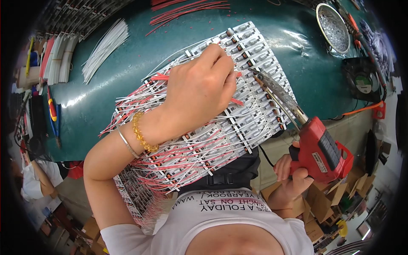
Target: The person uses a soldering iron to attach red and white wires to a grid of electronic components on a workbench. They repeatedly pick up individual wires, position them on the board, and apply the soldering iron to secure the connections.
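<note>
My left hand is closed over a panel of small circuit boards, its thumb and forefinger pinched near the panel's far edge. Red wires run through the curled fingers, with ends poking out on both sides; the fingertips are partly hidden. To the right, my right hand grips a red soldering gun with a black-ridged body. Its metal tip slants up and left over the panel, a short way from my left hand. Many white and red wires trail from the boards toward the near left.
On the green table lie loose white wires and red wires. A round metal dish and a black fan stand at right. A red-yellow handled tool lies left, with another person's arm beyond.
</note>
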{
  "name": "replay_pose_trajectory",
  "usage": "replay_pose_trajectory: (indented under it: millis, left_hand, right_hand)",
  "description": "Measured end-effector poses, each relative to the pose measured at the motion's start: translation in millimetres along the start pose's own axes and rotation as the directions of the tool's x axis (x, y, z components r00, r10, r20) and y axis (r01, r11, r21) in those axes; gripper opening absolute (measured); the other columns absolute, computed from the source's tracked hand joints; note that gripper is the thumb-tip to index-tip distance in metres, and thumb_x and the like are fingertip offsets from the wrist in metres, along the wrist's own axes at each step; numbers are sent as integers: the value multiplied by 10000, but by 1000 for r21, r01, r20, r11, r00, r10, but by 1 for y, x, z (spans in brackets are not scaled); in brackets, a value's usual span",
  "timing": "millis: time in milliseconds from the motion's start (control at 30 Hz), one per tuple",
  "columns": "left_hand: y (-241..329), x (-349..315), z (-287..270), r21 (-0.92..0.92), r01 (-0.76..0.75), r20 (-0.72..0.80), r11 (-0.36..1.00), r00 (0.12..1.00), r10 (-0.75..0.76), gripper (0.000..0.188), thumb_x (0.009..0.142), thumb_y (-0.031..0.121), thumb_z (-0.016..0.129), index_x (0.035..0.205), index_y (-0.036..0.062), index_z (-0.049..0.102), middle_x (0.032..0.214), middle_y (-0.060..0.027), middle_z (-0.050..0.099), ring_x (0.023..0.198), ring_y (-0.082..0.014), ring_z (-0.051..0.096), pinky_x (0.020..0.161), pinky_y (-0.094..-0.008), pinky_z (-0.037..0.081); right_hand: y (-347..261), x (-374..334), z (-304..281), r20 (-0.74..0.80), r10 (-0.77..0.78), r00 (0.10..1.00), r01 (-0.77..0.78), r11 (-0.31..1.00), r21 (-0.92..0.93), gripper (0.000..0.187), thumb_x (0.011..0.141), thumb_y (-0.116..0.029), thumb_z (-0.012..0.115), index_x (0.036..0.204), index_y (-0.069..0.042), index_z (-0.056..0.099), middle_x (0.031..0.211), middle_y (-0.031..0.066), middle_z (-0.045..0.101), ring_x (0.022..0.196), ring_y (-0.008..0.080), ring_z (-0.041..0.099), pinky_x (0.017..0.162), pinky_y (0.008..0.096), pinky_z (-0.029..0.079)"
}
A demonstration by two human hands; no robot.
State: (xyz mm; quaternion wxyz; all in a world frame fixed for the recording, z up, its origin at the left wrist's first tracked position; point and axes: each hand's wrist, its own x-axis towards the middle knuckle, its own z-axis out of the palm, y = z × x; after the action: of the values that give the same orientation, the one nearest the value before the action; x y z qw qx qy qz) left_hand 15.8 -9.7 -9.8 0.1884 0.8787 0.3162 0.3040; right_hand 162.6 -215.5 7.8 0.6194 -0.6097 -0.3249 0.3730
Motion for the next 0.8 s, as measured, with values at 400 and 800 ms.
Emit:
replay_pose_trajectory:
  millis: [400,800]
  left_hand:
    - [11,-1,-10,-130,59,94,990,994,-47,63,723,12,645,745,10,586,826,-81,548,636,-190,569,537,-274,469]
    - [12,-2,-3,-100,74,93,992,994,-64,87,715,10,643,729,11,557,799,-76,554,651,-184,589,542,-271,477]
  right_hand:
    - [-1,-5,-14,-10,4,1000,-4,999,46,785,799,-549,534,1176,117,360,446,-11,396,339,95,389,382,227,363]
    - [3,-8,-14,-14,42,999,-42,999,-10,753,794,-527,562,1133,121,382,433,13,416,332,110,393,381,229,360]
